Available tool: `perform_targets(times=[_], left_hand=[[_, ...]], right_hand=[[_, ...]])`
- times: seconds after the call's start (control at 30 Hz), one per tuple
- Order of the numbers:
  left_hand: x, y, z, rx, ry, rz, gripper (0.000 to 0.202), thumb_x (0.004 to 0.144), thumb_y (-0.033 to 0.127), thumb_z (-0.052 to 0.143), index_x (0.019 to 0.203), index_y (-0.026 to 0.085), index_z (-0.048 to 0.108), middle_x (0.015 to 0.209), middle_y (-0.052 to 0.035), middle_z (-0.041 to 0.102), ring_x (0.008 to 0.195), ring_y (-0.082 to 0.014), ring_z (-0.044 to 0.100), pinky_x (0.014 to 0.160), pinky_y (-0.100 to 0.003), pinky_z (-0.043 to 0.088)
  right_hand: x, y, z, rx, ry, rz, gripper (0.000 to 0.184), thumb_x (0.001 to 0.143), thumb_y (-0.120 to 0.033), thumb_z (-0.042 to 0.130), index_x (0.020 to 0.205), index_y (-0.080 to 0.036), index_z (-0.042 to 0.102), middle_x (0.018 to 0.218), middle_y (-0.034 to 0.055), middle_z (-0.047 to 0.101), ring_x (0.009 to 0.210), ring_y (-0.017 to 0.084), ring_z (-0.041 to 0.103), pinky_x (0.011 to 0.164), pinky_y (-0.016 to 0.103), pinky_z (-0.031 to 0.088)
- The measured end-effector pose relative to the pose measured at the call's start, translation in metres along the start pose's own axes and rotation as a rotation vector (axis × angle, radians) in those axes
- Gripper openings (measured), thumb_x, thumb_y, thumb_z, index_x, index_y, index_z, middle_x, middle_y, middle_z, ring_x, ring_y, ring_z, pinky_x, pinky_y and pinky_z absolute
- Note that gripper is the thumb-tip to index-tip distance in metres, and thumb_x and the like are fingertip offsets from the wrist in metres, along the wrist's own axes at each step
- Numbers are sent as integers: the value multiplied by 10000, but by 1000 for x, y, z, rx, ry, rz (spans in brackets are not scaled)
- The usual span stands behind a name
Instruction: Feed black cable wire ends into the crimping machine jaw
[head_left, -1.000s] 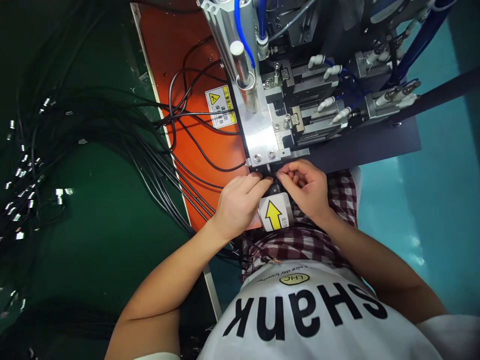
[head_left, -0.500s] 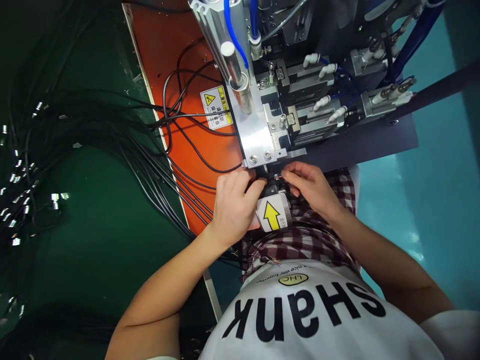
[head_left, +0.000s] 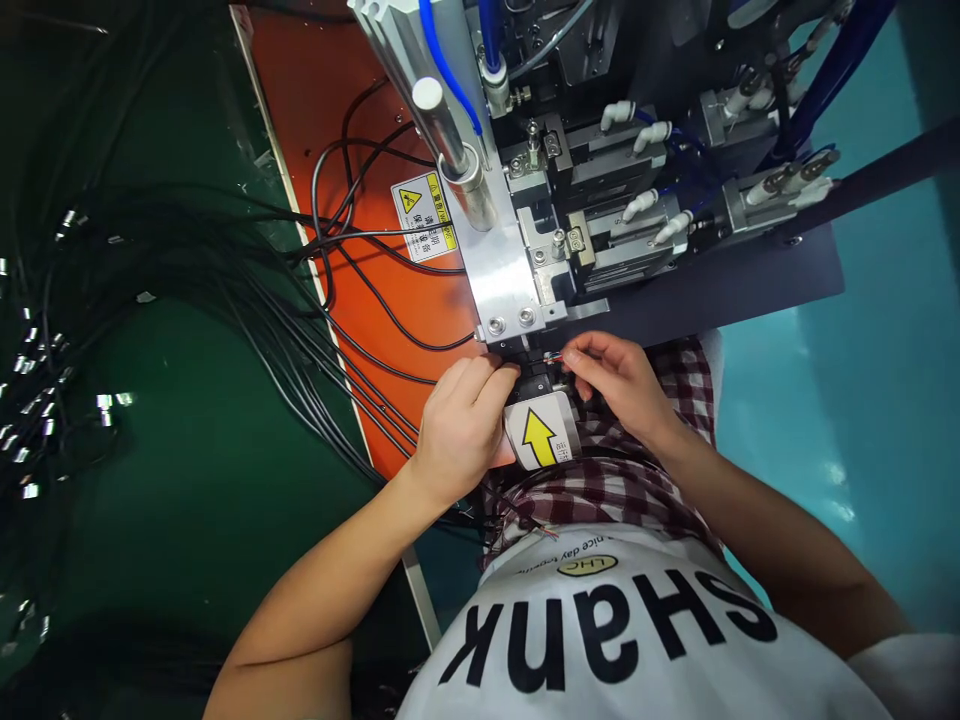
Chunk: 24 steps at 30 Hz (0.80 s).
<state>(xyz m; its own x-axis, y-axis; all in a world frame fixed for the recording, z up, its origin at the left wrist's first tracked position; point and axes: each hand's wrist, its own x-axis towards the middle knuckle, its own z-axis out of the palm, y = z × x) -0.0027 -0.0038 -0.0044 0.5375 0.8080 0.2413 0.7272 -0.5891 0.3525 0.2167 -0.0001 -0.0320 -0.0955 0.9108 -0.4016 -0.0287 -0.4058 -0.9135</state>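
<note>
Wires (head_left: 553,357) show near the centre of the frame, just below the machine (head_left: 501,285), their ends pinched between thumb and finger of the right hand (head_left: 621,385). The left hand (head_left: 461,420), curled, thumb against forefinger, appears to grip the cable (head_left: 529,363). Good handling probably means steadying the cable and tugging gently, sparing thin strands.

Place: factory-type workshop | metal machine (head_left: 499,280) carries blue hoses (head_left: 444,68) | warning label (head_left: 424,217) sits on orange board (head_left: 429,312) | many black cables (head_left: 195,245) spread across green surface (head_left: 180,490)
</note>
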Motion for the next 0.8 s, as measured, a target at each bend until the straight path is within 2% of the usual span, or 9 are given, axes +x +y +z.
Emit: perform_targets(times=[0.1,0.2,0.27,0.37,0.5,0.8], left_hand=[[0,-1,0,-18,-5,-3,248,978,131,468,1164,158,630,1039,-127,672,971,-224,609,839,-356,519],[-1,-1,1,-22,-3,0,239,974,129,478,1158,147,630,1014,-127,671,950,-222,605,827,-352,519],[-1,-2,1,-21,3,1,240,969,119,482,1157,146,629,1016,-127,673,952,-222,605,825,-348,519],[-1,-2,0,-32,0,-5,250,973,128,480,1172,158,628,1022,-125,674,952,-221,607,824,-350,519],[-2,-3,0,-52,-24,-6,258,985,167,482,1204,162,619,1063,-133,666,979,-227,610,845,-363,522],[-1,-3,-1,-51,-11,-4,243,980,124,479,1180,154,614,1042,-125,675,984,-224,618,842,-354,525]], right_hand=[[5,0,3,66,-7,32,205,827,-394,753,841,-205,676,600,-54,551,496,84,479,480,223,387],[7,0,4,131,-23,69,190,812,-361,761,802,-195,669,616,-51,557,496,74,459,481,221,371],[6,-1,5,102,-20,68,187,822,-356,748,793,-192,664,605,-49,552,490,74,457,481,226,365],[1,-5,6,-112,72,-92,151,851,-327,712,801,-197,653,596,-47,549,484,82,466,482,239,356],[-4,-7,8,-350,162,-374,81,881,-239,648,812,-196,637,779,-11,620,538,71,513,510,242,389],[-1,2,6,-491,166,-611,53,909,-171,607,909,-219,629,870,19,643,639,108,556,571,257,472]])
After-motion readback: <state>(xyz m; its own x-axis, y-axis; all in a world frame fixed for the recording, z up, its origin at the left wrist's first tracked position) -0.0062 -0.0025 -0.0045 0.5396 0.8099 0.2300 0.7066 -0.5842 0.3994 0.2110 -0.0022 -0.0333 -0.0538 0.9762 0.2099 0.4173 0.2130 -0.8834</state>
